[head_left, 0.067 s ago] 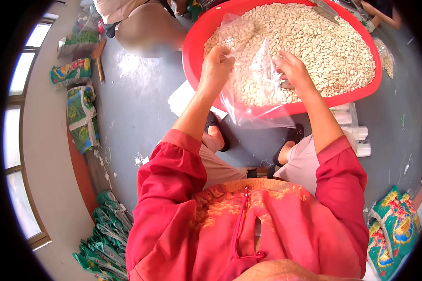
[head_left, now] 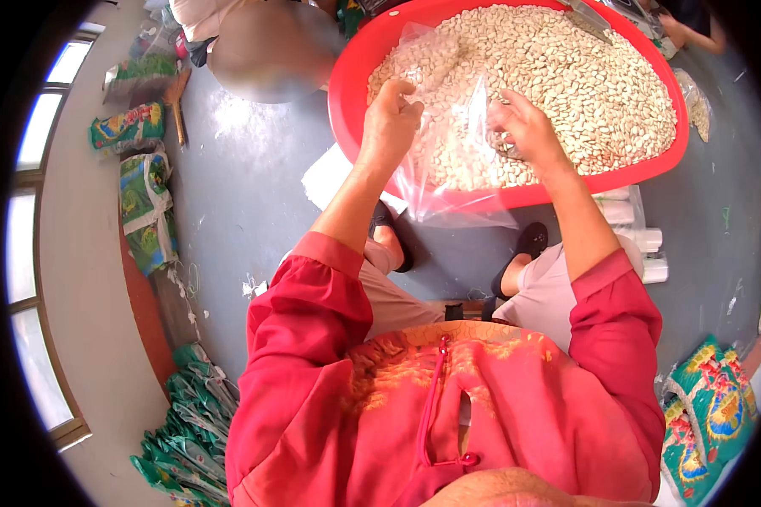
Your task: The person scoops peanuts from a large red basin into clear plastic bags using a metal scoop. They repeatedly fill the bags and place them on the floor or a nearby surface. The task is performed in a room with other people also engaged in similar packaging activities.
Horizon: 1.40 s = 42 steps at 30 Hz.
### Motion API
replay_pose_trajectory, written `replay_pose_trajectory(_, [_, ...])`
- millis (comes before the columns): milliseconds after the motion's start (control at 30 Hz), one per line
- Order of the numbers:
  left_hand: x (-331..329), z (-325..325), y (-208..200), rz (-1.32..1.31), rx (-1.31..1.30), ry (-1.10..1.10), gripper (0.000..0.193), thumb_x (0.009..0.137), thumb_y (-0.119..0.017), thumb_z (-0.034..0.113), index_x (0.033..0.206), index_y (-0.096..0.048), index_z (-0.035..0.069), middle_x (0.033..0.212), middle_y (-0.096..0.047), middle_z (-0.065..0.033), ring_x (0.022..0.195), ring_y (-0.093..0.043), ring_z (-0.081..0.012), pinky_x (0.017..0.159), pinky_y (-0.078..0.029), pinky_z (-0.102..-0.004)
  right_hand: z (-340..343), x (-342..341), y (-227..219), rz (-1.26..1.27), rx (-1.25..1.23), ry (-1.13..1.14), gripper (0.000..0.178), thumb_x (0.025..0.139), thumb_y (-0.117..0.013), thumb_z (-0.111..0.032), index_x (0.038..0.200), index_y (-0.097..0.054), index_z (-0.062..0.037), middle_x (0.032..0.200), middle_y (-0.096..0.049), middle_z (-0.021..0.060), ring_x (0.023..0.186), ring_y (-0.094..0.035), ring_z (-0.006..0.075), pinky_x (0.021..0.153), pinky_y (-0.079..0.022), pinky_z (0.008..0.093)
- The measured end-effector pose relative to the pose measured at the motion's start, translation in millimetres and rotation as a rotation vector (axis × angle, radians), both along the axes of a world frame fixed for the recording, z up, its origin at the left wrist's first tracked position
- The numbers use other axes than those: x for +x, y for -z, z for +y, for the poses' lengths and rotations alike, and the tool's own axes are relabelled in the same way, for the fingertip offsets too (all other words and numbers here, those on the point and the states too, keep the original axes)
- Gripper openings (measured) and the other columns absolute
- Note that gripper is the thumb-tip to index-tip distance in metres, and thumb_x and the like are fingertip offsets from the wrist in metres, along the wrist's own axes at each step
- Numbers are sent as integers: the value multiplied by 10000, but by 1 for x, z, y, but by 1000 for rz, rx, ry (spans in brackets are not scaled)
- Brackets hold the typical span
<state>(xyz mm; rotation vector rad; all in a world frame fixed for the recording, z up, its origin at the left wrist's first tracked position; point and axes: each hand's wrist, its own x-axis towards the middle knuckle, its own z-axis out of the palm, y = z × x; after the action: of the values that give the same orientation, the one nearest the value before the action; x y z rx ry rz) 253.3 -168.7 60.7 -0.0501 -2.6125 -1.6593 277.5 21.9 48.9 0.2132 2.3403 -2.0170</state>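
A clear plastic bag hangs over the near side of a large red basin heaped with pale flat seeds. My left hand is closed, pinching the bag's left side above the seeds. On the other side my right hand has curled fingers beside the bag's upright right edge. Something small and greyish shows under those fingers, too unclear to name. Beyond my left hand, another clear bag with seeds in it lies on the heap.
A metal scoop rests at the basin's far edge. White rolls lie right of my feet. Green printed sacks are at lower left and lower right. Another person's arm shows at far right; a broom leans left.
The bag's right edge and hanging lower part have shifted left, away from my right hand. My right fingers have moved slightly; my left hand has barely moved.
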Motion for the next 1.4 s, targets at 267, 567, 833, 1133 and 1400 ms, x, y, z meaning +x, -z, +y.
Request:
replay_pose_trajectory(267, [8, -15, -9, -141, 82, 516, 205, 681, -416, -65, 776, -564, 40, 667, -481, -18, 600, -485, -123, 544, -398, -253, 1, -23, 85, -142, -207, 39, 237, 760, -500, -102, 983, -517, -24, 663, -525, 26, 504, -487, 83, 399, -409, 213])
replay_pose_trajectory(567, [-16, -55, 10, 30, -828, 139, 326, 652, -412, -26, 924, -572, 60, 958, -526, -109, 894, -515, -304, 758, -416, -358, 80, -38, 69, -19, 610, -139, 281, 772, -479, -197, 986, -536, -25, 729, -581, 103, 623, -561, 198, 520, -440, 307])
replay_pose_trajectory(833, [-28, -49, 8, 160, -672, 84, 368, 665, -420, 3, 1016, -523, 43, 1093, -477, -107, 958, -485, -311, 778, -404, -384, 86, -47, 116, -607, 1292, -436, 384, 666, -560, -301, 938, -582, -30, 938, -584, 152, 887, -559, 286, 738, -439, 371])
replay_pose_trajectory(1133, [-23, -42, 6, 144, -563, 121, 403, 636, -434, -43, 1028, -512, 10, 1045, -485, -147, 949, -484, -331, 801, -398, -362, 31, -41, 39, 1, 837, -340, 589, 708, -546, -389, 1128, -431, 8, 999, -549, 186, 924, -538, 306, 773, -421, 366])
replay_pose_trajectory(1400, [-11, -15, 26, 377, -609, 370, 294, 590, -486, -44, 858, -557, 54, 885, -519, -134, 755, -545, -306, 622, -455, -368, -71, -60, 55, -130, -247, -299, 182, 821, -417, -160, 782, -494, 1, 611, -545, 132, 491, -544, 193, 430, -433, 295])
